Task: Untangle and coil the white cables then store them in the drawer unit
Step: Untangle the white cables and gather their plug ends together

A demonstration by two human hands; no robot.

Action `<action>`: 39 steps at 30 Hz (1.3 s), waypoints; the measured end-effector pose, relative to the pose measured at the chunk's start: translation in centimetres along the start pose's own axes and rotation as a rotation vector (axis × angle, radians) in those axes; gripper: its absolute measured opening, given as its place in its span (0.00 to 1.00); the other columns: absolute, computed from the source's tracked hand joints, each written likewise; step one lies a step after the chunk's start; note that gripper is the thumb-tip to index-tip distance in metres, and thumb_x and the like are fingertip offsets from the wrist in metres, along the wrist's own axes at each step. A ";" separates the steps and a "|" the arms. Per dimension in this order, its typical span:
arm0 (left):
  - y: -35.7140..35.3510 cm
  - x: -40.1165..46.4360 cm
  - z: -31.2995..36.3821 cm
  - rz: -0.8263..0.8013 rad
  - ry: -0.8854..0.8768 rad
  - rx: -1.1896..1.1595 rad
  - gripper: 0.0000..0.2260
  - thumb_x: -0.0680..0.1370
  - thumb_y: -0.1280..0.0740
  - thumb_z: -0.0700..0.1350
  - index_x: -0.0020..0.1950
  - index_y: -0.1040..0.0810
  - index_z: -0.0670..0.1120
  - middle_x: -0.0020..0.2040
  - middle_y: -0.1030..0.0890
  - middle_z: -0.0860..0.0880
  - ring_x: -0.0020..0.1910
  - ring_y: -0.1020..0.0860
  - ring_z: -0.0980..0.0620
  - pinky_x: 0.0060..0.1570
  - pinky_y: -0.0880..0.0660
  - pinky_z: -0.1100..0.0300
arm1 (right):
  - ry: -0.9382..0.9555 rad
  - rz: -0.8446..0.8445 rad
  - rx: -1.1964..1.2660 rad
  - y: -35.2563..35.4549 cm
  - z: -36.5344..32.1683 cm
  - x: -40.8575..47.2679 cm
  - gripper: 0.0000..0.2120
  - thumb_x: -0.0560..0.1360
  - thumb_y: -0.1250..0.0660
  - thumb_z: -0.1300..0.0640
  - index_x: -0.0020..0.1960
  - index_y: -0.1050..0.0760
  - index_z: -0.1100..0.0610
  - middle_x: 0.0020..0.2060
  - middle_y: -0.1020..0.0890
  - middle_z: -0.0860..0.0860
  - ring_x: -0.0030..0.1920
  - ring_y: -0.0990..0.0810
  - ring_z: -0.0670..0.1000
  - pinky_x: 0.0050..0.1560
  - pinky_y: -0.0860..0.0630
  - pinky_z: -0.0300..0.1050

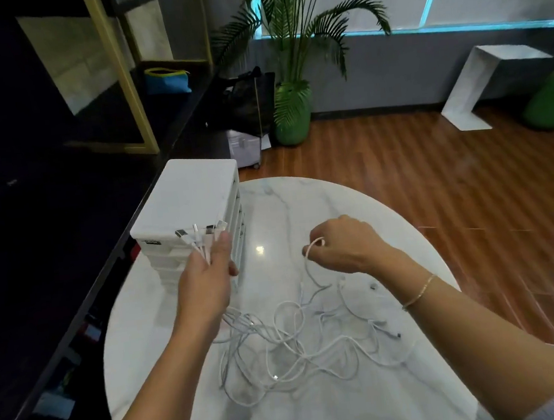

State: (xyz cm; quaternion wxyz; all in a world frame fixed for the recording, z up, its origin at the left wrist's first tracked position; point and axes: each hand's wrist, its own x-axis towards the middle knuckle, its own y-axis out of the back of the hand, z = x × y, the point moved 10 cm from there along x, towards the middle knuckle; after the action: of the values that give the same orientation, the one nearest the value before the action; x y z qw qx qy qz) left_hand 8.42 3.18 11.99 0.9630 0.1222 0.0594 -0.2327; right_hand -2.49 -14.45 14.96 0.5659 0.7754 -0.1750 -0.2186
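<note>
Early days: left hand (207, 277) grips several plug ends beside the drawer unit (190, 201), right hand (343, 247) pinches one strand, white cables (298, 343) all tangled, nothing stored.

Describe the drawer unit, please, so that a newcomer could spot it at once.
Start at the round marble table; at its far left edge, beside the black counter, stands the white drawer unit. It is the only boxy upright thing there, unlike the loose white cables sprawled nearby.
</note>
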 end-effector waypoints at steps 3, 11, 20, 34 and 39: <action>-4.3 -0.7 -0.2 -0.172 -0.029 0.100 0.20 0.72 0.36 0.64 0.41 0.28 0.47 0.32 0.27 0.53 0.28 0.35 0.55 0.31 0.35 0.58 | 0.126 0.040 -0.187 -0.5 -4.7 0.7 0.14 0.76 0.42 0.48 0.51 0.23 0.56 0.46 0.19 0.55 0.46 0.22 0.56 0.40 0.31 0.43; -6.0 -1.0 0.1 -0.250 0.018 -0.033 0.13 0.78 0.35 0.44 0.36 0.35 0.47 0.28 0.25 0.50 0.21 0.39 0.55 0.24 0.41 0.62 | 0.203 0.045 -0.266 -0.2 -3.9 1.1 0.12 0.77 0.41 0.57 0.57 0.24 0.53 0.49 0.19 0.54 0.49 0.21 0.54 0.41 0.30 0.42; 3.7 2.2 -1.9 0.154 0.087 -0.011 0.14 0.75 0.38 0.38 0.33 0.38 0.48 0.28 0.36 0.49 0.25 0.41 0.52 0.26 0.43 0.62 | -0.069 0.235 0.103 6.4 8.4 1.1 0.07 0.76 0.34 0.56 0.52 0.19 0.51 0.37 0.21 0.44 0.39 0.23 0.48 0.41 0.32 0.37; 6.5 2.3 -1.4 0.338 0.035 0.155 0.12 0.74 0.37 0.41 0.34 0.38 0.46 0.32 0.33 0.49 0.30 0.35 0.48 0.28 0.38 0.58 | -0.321 -0.157 0.251 -3.6 17.9 -2.6 0.23 0.64 0.35 0.31 0.44 0.15 0.48 0.46 0.15 0.48 0.51 0.20 0.52 0.56 0.26 0.49; 7.4 2.3 -2.0 0.360 0.085 0.210 0.10 0.76 0.37 0.47 0.44 0.27 0.40 0.38 0.27 0.46 0.35 0.30 0.45 0.31 0.35 0.57 | -0.307 -0.183 0.029 -5.8 19.1 -2.7 0.15 0.68 0.32 0.35 0.45 0.16 0.44 0.38 0.21 0.40 0.47 0.23 0.47 0.48 0.30 0.44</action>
State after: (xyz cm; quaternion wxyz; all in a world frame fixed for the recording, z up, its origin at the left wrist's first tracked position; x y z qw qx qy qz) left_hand 13.77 9.06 11.15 0.9676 0.2403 0.0526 -0.0563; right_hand -14.82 -26.61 4.78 0.4991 0.7536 -0.1913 -0.3826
